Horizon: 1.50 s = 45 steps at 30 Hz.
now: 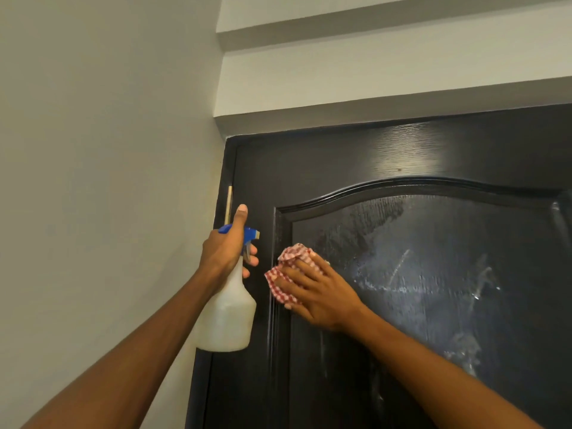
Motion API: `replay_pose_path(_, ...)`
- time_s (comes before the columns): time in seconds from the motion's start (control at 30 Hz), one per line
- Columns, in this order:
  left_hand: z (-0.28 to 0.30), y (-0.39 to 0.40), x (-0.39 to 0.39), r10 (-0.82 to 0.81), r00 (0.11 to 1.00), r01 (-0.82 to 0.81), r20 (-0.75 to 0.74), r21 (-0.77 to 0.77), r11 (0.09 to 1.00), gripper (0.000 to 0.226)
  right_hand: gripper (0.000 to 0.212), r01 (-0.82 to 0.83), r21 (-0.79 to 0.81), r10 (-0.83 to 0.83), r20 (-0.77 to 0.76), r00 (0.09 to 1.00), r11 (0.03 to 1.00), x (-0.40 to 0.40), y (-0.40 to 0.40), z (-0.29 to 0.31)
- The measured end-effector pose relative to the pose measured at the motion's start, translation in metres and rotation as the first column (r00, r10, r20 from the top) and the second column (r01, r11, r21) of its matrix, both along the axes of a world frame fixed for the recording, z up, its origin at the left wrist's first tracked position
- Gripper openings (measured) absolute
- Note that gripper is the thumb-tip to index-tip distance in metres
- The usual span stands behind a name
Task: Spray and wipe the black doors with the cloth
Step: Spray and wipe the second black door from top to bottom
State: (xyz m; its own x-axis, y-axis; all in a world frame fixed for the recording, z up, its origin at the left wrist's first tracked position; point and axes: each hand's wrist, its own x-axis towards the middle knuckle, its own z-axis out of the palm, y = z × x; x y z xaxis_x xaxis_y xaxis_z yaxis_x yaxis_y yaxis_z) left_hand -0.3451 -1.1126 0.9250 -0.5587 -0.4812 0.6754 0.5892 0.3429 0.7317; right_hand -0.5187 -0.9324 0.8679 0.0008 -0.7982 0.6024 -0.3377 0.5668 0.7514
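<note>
Left hand (224, 253) raised, fingers (252, 260) curled round the neck of a spray bottle (227, 317), thumb up, held at the black door (356, 156) left edge. Right hand (318, 292) laid flat, fingers straight, checked cloth (286, 274) pressed on the streaked panel. No readable label on the bottle.

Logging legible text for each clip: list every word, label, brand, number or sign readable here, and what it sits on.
None can be read.
Spray bottle in the left hand: plain translucent body, blue head, no label in view.
Checked cloth under the right hand: pattern only, no print.
Black door: wet streaks and wood grain, no sign or number.
Walls: bare.
</note>
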Motion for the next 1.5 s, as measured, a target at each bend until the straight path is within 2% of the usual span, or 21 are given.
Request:
replay_pose_path(0.07,0.005,0.008,0.002,-0.004,1.000,0.004,-0.015,-0.007,1.000,0.076,0.059,0.008,-0.105,-0.009,-0.007,1.000,0.994,0.004,0.014,0.029)
replay_pose_path(0.13,0.010,0.013,0.004,-0.022,1.000,0.022,-0.020,-0.019,1.000,0.076,0.059,-0.010,-0.358,0.008,-0.006,1.000,0.934,0.008,0.031,0.069)
replay_pose_path(0.27,0.009,0.011,0.015,-0.060,0.998,0.059,-0.033,-0.035,0.998,0.073,0.062,0.051,-0.812,0.014,0.072,0.997,0.582,0.003,0.070,0.125)
replay_pose_path(0.33,0.004,0.009,0.021,-0.069,0.997,0.068,-0.027,-0.041,0.997,0.073,0.064,0.086,-0.884,0.029,0.112,0.993,0.460,0.007,0.062,0.126)
replay_pose_path(0.37,0.001,0.009,0.023,-0.071,0.997,0.070,-0.018,-0.046,0.996,0.073,0.065,0.079,-0.889,0.040,0.108,0.993,0.452,0.012,0.050,0.120)
replay_pose_path(0.4,-0.001,0.010,0.024,-0.067,0.998,0.066,-0.013,-0.049,0.997,0.073,0.065,0.047,-0.868,0.055,0.086,0.995,0.494,0.017,0.035,0.111)
replay_pose_path(0.43,-0.003,0.013,0.023,-0.056,0.998,0.055,-0.013,-0.048,0.997,0.073,0.064,0.007,-0.806,0.063,0.055,0.996,0.592,0.022,0.019,0.100)
replay_pose_path(0.5,-0.007,0.021,0.020,-0.028,0.999,0.027,-0.026,-0.040,0.999,0.073,0.064,-0.021,-0.537,0.051,0.041,0.998,0.843,0.029,-0.008,0.068)
replay_pose_path(0.57,-0.011,0.029,0.017,-0.010,0.999,0.009,-0.031,-0.036,0.999,0.075,0.068,0.022,-0.256,-0.013,0.035,0.999,0.966,0.029,-0.022,0.038)
replay_pose_path(0.67,-0.013,0.038,0.013,-0.012,1.000,0.012,-0.006,-0.024,1.000,0.077,0.069,0.071,-0.189,-0.062,0.053,0.997,0.979,0.023,-0.011,0.034)
replay_pose_path(0.77,-0.009,0.041,0.013,-0.044,0.999,0.044,-0.007,-0.022,0.999,0.074,0.068,0.070,-0.338,-0.048,0.073,0.996,0.938,0.022,0.021,0.070)
replay_pose_path(0.9,-0.004,0.041,0.013,-0.086,0.996,0.086,-0.021,-0.024,0.996,0.062,0.061,0.059,-0.697,-0.017,0.067,0.998,0.715,0.020,0.094,0.109)
replay_pose_path(1.0,-0.005,0.039,0.010,-0.125,0.992,0.124,-0.019,-0.013,0.992,0.060,0.061,0.023,-0.902,0.021,0.036,0.999,0.431,0.010,0.157,0.098)
replay_pose_path(1.07,-0.007,0.039,0.006,-0.161,0.987,0.161,-0.018,-0.003,0.987,0.061,0.070,0.065,-0.969,0.041,0.077,0.996,0.238,0.007,0.180,0.092)
replay_pose_path(1.13,-0.008,0.041,-0.001,-0.140,0.990,0.139,-0.022,-0.026,0.990,0.064,0.081,0.144,-0.976,0.071,0.158,0.985,0.164,0.005,0.176,0.099)
replay_pose_path(1.2,-0.005,0.043,-0.005,-0.148,0.989,0.148,-0.018,-0.015,0.989,0.067,0.090,0.180,-0.965,0.099,0.201,0.975,0.190,0.005,0.152,0.110)
replay_pose_path(1.23,-0.002,0.045,-0.007,-0.166,0.986,0.166,-0.012,-0.001,0.986,0.071,0.093,0.173,-0.954,0.098,0.202,0.975,0.246,0.006,0.137,0.114)
replay_pose_path(1.3,0.001,0.049,-0.010,-0.178,0.984,0.178,-0.018,0.006,0.984,0.073,0.090,0.145,-0.885,0.038,0.180,0.983,0.444,0.011,0.101,0.114)
replay_pose_path(1.37,0.000,0.056,-0.012,-0.151,0.988,0.151,-0.042,-0.007,0.989,0.069,0.080,0.112,-0.718,-0.028,0.128,0.991,0.687,0.019,0.064,0.103)
replay_pose_path(1.43,-0.006,0.065,-0.014,-0.108,0.992,0.106,-0.069,-0.028,0.994,0.067,0.072,0.062,-0.453,-0.021,0.094,0.995,0.889,0.021,0.037,0.093)
replay_pose_path(1.5,-0.010,0.075,-0.016,-0.077,0.995,0.074,-0.065,-0.041,0.996,0.067,0.067,0.025,-0.265,-0.007,0.069,0.998,0.964,0.014,0.031,0.092)
